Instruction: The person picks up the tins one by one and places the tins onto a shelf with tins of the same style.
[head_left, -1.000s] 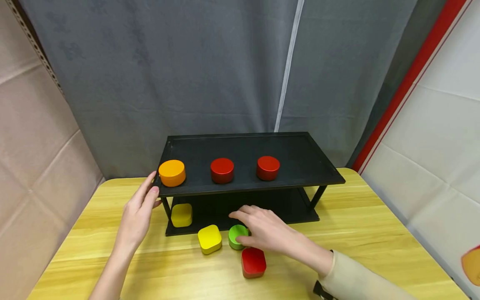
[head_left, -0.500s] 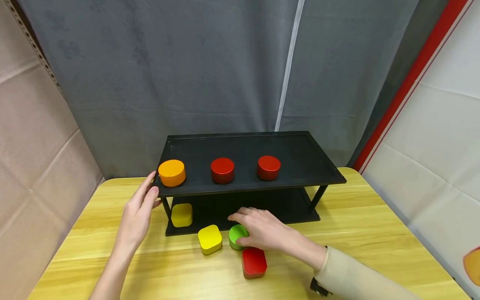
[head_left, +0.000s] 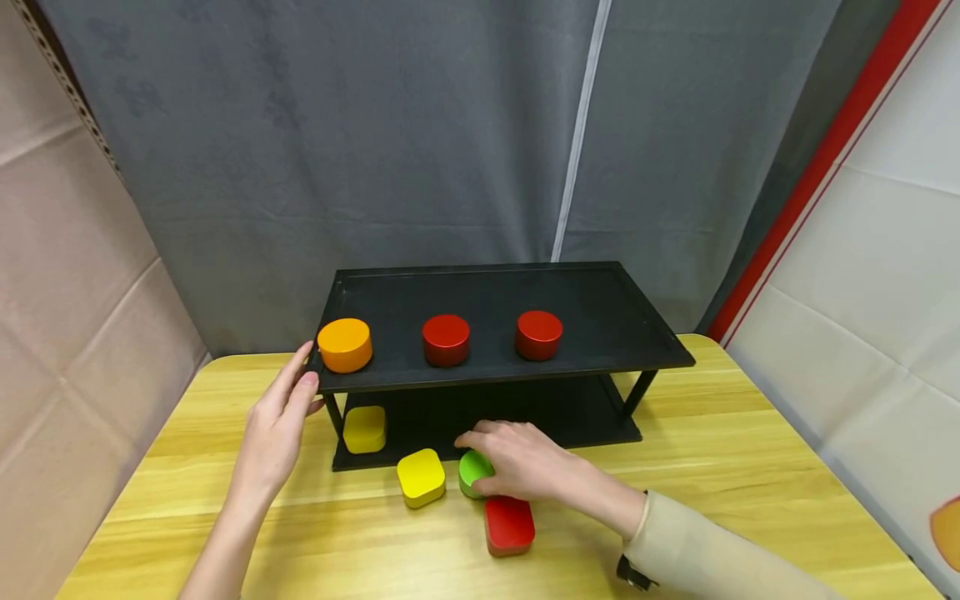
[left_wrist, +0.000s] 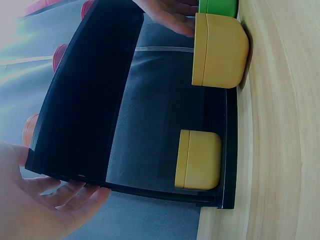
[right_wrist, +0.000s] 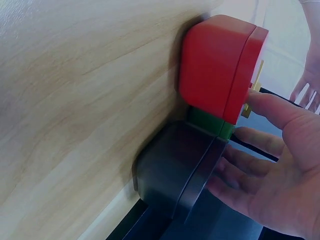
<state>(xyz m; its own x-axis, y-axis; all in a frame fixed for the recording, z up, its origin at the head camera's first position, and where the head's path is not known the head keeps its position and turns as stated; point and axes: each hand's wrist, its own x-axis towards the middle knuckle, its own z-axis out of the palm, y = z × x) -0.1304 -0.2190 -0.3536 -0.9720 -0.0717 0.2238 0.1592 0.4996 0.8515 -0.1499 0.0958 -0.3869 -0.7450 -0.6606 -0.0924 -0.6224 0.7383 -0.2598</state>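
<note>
My left hand [head_left: 273,429] holds the left front corner of a black two-tier shelf [head_left: 480,293], its fingers along the side edge [left_wrist: 75,200]. My right hand [head_left: 521,458] reaches over a small green round lidded box [head_left: 472,471], thumb at the near side and index finger at the far side. Right beside the green one is a red rounded-square box [head_left: 509,527]. A dark box [right_wrist: 175,165] shows under the fingers in the right wrist view; the hand hides it in the head view. A yellow rounded-square box [head_left: 421,477] lies left of the green one.
Atop the shelf stand an orange round box [head_left: 345,344] and two red round boxes, one mid-front [head_left: 446,340] and one further right [head_left: 538,335]. Another yellow box [head_left: 364,430] sits on the lower tier at the left. The wooden table [head_left: 712,467] ends at a grey curtain [head_left: 450,150].
The right hand and sleeve have shifted very slightly left and down, the fingers settling closer over the green box. The left hand and the boxes stay in place.
</note>
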